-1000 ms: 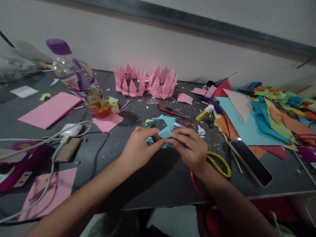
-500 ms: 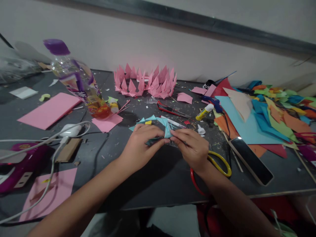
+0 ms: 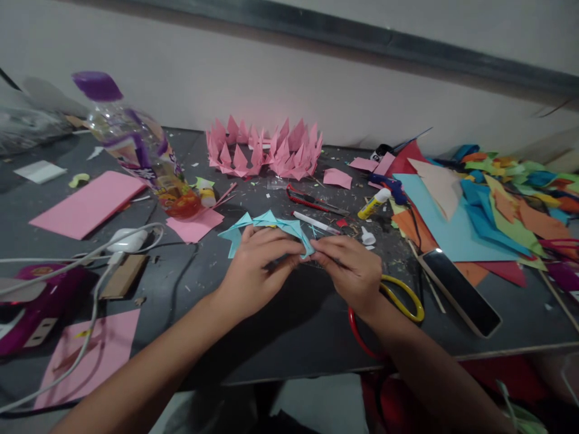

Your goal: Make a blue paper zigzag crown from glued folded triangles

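Observation:
A light blue folded paper piece (image 3: 266,224) with several pointed tips lies on the dark table (image 3: 280,325) in the middle. My left hand (image 3: 257,265) presses down on it, fingers spread over its near side. My right hand (image 3: 350,271) pinches its right tip between thumb and fingers. Behind them stands a pink folded paper crown (image 3: 265,150) with many spikes. A white pen (image 3: 316,223) lies just beyond my right hand.
A tilted plastic bottle (image 3: 140,150) with a purple cap is at left, near pink paper sheets (image 3: 85,202) and white cables (image 3: 90,265). Yellow and red scissors (image 3: 398,301), a phone (image 3: 459,292), a glue stick (image 3: 374,205) and a heap of coloured paper (image 3: 493,211) fill the right.
The blue paper piece has been lowered from upright in my fingers to lying flatter on the table, spread out to the left. My left hand now covers it.

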`<state>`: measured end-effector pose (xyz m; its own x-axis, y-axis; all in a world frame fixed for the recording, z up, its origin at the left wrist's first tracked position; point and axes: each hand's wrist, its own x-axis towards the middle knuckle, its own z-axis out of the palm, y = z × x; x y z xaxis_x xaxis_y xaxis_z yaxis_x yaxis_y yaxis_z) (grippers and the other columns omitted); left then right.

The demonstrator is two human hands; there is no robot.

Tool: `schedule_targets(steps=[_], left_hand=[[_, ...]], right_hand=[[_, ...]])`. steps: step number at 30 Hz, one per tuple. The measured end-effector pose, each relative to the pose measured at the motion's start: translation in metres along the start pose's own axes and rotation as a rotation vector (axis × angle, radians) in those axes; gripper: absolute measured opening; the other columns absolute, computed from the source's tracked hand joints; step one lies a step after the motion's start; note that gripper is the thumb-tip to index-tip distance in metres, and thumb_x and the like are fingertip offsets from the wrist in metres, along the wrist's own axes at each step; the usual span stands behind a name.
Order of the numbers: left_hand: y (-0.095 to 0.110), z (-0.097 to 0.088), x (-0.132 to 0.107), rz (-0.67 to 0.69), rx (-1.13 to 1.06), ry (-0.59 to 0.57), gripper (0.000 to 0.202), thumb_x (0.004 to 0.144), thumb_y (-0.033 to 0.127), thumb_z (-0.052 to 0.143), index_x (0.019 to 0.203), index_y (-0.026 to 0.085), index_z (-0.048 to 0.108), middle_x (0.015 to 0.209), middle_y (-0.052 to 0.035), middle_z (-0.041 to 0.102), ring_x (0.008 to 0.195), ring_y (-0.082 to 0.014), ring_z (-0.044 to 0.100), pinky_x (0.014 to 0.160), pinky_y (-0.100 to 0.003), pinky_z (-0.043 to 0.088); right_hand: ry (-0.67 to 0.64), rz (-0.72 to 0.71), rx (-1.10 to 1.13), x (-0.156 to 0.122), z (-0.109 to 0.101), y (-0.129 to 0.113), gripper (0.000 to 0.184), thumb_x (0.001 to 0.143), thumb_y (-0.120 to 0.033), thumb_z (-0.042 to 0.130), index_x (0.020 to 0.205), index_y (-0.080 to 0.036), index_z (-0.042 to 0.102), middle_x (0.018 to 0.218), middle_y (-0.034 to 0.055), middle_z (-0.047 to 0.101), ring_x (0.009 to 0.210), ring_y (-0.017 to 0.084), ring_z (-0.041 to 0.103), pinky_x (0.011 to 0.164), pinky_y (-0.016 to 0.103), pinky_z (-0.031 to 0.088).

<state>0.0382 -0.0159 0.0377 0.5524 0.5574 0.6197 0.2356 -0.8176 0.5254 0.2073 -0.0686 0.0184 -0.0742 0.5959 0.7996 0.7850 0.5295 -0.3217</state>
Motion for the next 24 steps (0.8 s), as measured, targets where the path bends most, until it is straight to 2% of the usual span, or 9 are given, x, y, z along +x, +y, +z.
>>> schedule_targets(steps=[5,9,12,14,18,24], left_hand=[[-0.0023,0.0024,-0.0011,0.14,0.138,0.112,0.013,0.085,0.016,0.055,0.076,0.02,0.062,0.076,0.0009,0.07,0.069,-0.013,0.062,0.07,-0.031,0.038],[-0.0044,0.0046,-0.0027,0.106,0.157,0.204,0.006,0.08,0.022,0.066,0.083,0.02,0.061,0.083,-0.0007,0.07,0.076,-0.0136,0.063,0.07,-0.029,0.042],[-0.0056,0.0031,-0.0021,0.106,0.2,0.168,0.016,0.08,0.026,0.066,0.094,0.019,0.062,0.096,-0.0047,0.07,0.088,-0.017,0.062,0.075,-0.031,0.043],[-0.0064,0.0012,-0.0014,0.141,0.254,0.116,0.015,0.081,0.027,0.065,0.095,0.022,0.063,0.097,-0.0038,0.07,0.092,-0.0191,0.06,0.078,-0.034,0.041],[-0.0079,-0.0023,-0.0008,0.154,0.311,0.079,0.006,0.084,0.028,0.062,0.086,0.027,0.067,0.084,0.0013,0.072,0.087,-0.0195,0.059,0.079,-0.038,0.034],[-0.0095,-0.0049,0.0004,0.149,0.26,0.077,0.007,0.083,0.027,0.063,0.079,0.026,0.068,0.077,0.0027,0.072,0.078,-0.0163,0.058,0.075,-0.037,0.031]], right_hand=[[-0.012,-0.082,-0.018,0.0006,0.0005,0.0005,0.016,0.084,-0.013,0.057,0.092,-0.022,0.069,0.076,0.0023,0.072,0.068,0.013,0.066,0.062,0.026,0.053],[-0.026,-0.092,-0.04,0.0009,0.0011,0.0014,0.013,0.083,-0.011,0.057,0.087,-0.018,0.067,0.074,0.0036,0.071,0.068,0.013,0.065,0.063,0.025,0.053],[-0.056,-0.084,-0.048,0.0004,0.0009,0.0026,0.012,0.083,-0.01,0.057,0.084,-0.018,0.066,0.074,0.0033,0.07,0.068,0.013,0.065,0.064,0.025,0.053],[-0.077,-0.083,-0.048,-0.0001,0.0008,0.0034,0.013,0.082,-0.009,0.057,0.083,-0.018,0.065,0.075,0.003,0.07,0.069,0.013,0.064,0.064,0.025,0.052],[-0.095,-0.078,-0.029,-0.0005,0.0017,0.0038,0.014,0.083,-0.009,0.056,0.085,-0.018,0.066,0.075,0.0031,0.07,0.068,0.012,0.064,0.064,0.025,0.052],[-0.097,-0.055,0.009,0.0,0.0029,0.003,0.014,0.084,-0.011,0.056,0.086,-0.019,0.067,0.074,0.0022,0.07,0.067,0.012,0.064,0.062,0.023,0.052]])
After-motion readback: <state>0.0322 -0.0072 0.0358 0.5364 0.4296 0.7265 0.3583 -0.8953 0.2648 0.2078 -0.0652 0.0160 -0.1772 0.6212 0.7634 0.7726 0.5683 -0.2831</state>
